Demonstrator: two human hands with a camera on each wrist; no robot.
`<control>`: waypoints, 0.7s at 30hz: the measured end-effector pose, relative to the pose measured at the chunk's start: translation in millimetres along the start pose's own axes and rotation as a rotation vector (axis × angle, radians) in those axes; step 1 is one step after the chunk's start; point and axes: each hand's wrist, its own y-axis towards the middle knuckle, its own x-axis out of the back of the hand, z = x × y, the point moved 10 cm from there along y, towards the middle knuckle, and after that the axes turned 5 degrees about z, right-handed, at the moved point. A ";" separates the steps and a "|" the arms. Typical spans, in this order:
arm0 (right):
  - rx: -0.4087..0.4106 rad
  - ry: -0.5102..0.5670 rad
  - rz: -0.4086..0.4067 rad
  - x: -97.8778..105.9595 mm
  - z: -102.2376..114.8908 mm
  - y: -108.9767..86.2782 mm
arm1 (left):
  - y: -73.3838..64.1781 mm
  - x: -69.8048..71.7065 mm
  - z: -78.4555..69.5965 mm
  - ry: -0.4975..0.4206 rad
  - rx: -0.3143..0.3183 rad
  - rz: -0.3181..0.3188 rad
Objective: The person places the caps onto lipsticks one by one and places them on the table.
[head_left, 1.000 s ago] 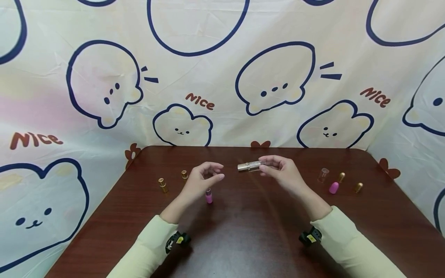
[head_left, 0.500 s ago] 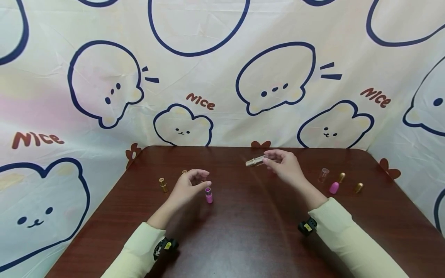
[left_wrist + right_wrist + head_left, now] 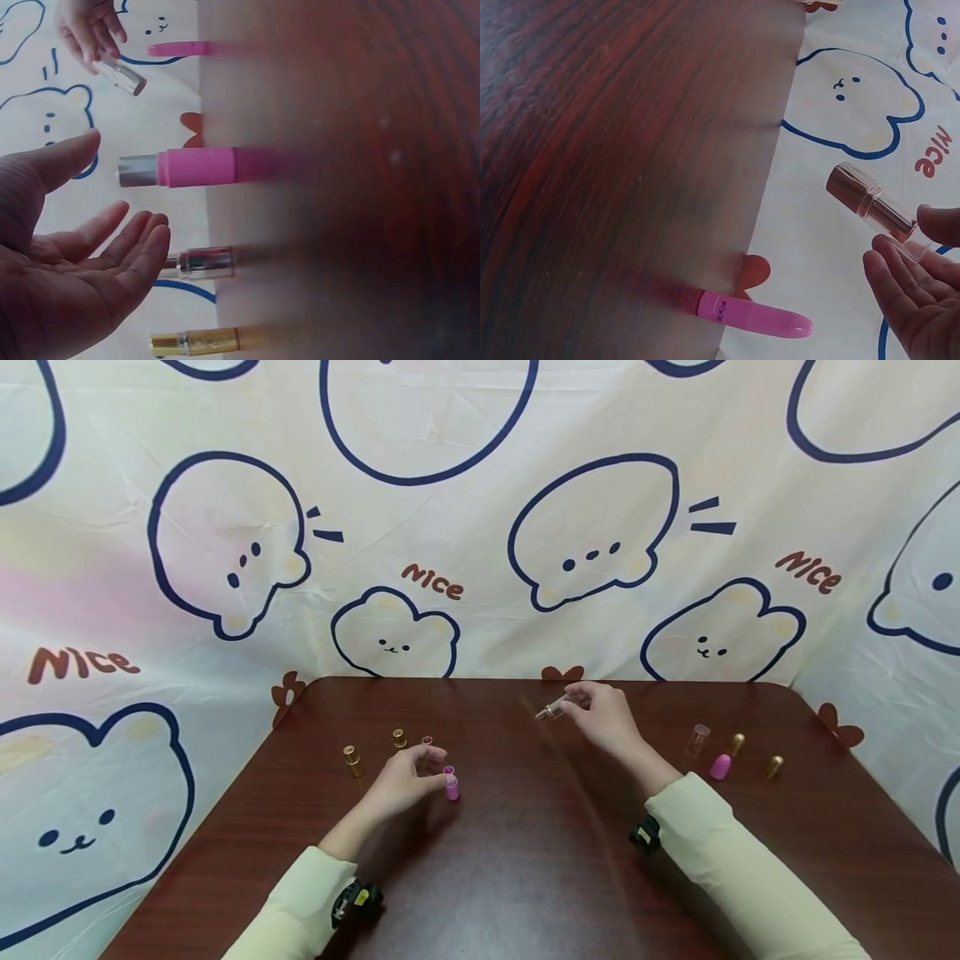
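Note:
My right hand [image 3: 603, 718] pinches a capped lipstick [image 3: 553, 706] by its clear cap end, above the back of the table. In the right wrist view the held lipstick [image 3: 870, 201] shows a shiny rose-gold base pointing away from the fingers. A pink lipstick tube [image 3: 452, 785] stands upright and uncapped, its silver collar showing in the left wrist view. Close to it is my left hand [image 3: 405, 783], thumb and fingers spread apart, holding nothing. Behind the left hand, a shiny rose-coloured tube [image 3: 206, 262] is mostly hidden in the head view.
Two gold lipstick tubes [image 3: 352, 762] stand to the left. At the right are a clear cap [image 3: 697, 739], a pink cap [image 3: 721, 767] and two gold caps [image 3: 774, 766]. Patterned cloth [image 3: 487, 635] hangs behind the brown table [image 3: 540, 860].
My left hand has come down and left to beside the pink tube. My right hand has drawn slightly back with the lipstick, which now tilts further downward.

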 end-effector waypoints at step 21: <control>-0.018 -0.280 0.090 -32.2 -3.1 20.7 | 9.4 -19.6 10.8 0.179 0.033 0.041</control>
